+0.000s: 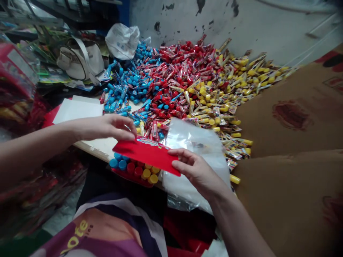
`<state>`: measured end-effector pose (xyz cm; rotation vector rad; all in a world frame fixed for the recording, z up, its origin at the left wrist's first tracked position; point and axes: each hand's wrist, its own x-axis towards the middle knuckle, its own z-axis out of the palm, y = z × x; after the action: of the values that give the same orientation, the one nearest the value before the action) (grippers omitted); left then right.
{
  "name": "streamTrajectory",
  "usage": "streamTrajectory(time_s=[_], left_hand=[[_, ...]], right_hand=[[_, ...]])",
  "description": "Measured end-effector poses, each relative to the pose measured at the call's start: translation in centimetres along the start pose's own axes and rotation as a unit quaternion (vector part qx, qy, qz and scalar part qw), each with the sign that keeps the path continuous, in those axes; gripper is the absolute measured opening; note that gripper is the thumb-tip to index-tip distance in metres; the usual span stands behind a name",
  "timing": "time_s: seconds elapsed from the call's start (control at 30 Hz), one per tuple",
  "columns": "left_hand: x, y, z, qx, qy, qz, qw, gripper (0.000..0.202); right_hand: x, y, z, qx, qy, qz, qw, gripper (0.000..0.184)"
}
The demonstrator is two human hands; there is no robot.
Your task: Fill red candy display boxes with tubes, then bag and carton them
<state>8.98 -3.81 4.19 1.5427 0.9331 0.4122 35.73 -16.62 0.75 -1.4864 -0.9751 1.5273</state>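
My left hand pinches the upper left edge of a red card. My right hand holds the card's right end between thumb and fingers. Under the card sits a row of small tubes with blue, red and yellow caps, held in a red backing. A clear plastic bag lies under and behind my right hand. Beyond the card spreads a large heap of loose tubes: blue at the left, red in the middle, yellow at the right.
White sheets lie on the board at the left. A beige handbag and a crumpled white bag sit behind the heap. Brown cardboard fills the right side. Packaged goods are stacked at the far left.
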Motion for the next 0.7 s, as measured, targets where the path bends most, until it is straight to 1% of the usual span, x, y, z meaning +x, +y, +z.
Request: streamTrajectory(time_s=[0.1,0.17,0.2,0.27,0.33,0.4,0.43,0.5,0.57,0.63,0.67,0.7], left_hand=[[0.0,-1.0,1.6,0.003,-0.01,0.011,1.0,0.034],[0.5,-2.0,2.5,0.023,0.005,0.061,0.998,0.042],[0.8,-2.6,2.9,0.053,0.006,0.085,0.995,0.046],[1.5,-3.7,3.5,0.13,0.012,0.116,0.985,0.045],[1.8,-4.4,3.7,0.191,0.028,0.122,0.974,0.036],[1.6,-4.7,3.5,0.229,0.05,0.125,0.964,0.029],[1.2,-4.8,3.3,0.24,0.064,0.134,0.959,0.03],[-0.2,-5.3,2.7,0.247,0.116,0.167,0.948,0.035],[-2.2,-6.6,2.3,0.228,0.204,0.196,0.932,0.035],[-4.2,-8.9,2.4,0.204,0.294,0.204,0.911,0.028],[-5.1,-10.2,2.8,0.195,0.32,0.199,0.906,0.023],[-5.9,-11.5,3.3,0.185,0.323,0.19,0.908,0.019]], right_hand=[[-0.2,1.5,0.6,-0.026,0.025,-0.038,0.999,0.064],[0.2,2.4,0.9,-0.047,0.055,-0.073,0.995,0.071],[0.4,2.8,1.1,-0.067,0.071,-0.088,0.991,0.072],[0.8,3.6,1.5,-0.118,0.101,-0.114,0.981,0.07],[1.2,4.3,1.8,-0.169,0.121,-0.139,0.968,0.062],[1.3,5.0,2.0,-0.195,0.124,-0.158,0.96,0.054],[1.3,5.3,2.1,-0.198,0.12,-0.162,0.959,0.051],[1.2,5.9,2.1,-0.197,0.115,-0.164,0.96,0.048],[1.0,6.4,2.2,-0.196,0.122,-0.166,0.959,0.046],[0.9,6.8,2.3,-0.201,0.131,-0.167,0.956,0.045],[0.9,6.8,2.3,-0.205,0.135,-0.168,0.955,0.045],[0.9,6.9,2.4,-0.211,0.139,-0.168,0.953,0.044]])
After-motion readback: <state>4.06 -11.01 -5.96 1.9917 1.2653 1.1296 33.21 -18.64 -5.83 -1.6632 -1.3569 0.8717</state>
